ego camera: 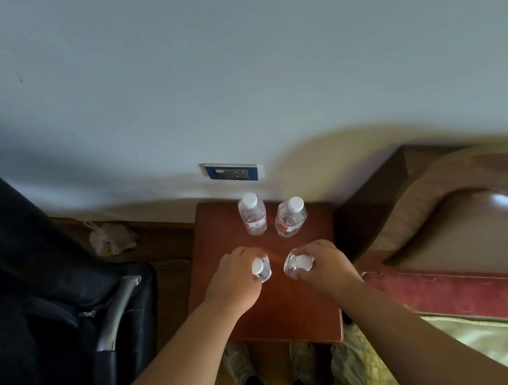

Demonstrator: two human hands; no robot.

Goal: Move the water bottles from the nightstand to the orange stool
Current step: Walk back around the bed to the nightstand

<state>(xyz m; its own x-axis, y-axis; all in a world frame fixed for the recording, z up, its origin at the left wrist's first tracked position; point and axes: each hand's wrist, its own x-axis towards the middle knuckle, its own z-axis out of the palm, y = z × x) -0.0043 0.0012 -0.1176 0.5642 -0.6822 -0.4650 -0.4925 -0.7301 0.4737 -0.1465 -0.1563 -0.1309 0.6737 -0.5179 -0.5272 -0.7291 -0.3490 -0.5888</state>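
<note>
Several clear water bottles with white caps stand on the reddish-brown nightstand (214, 247). Two stand free at the back: the back left bottle (252, 214) and the back right bottle (291, 218). My left hand (234, 280) grips the front left bottle (262, 269) around its upper body. My right hand (324, 268) grips the front right bottle (297, 265) the same way. Both held bottles are upright over the nightstand top. The orange stool is not in view.
A black chair with a metal armrest (115, 315) stands close on the left. A bed with pillows (458, 219) lies on the right. A wall socket (231, 171) is behind the nightstand, a plastic bag (109, 237) lies on the floor, and my shoes (245, 380) are below.
</note>
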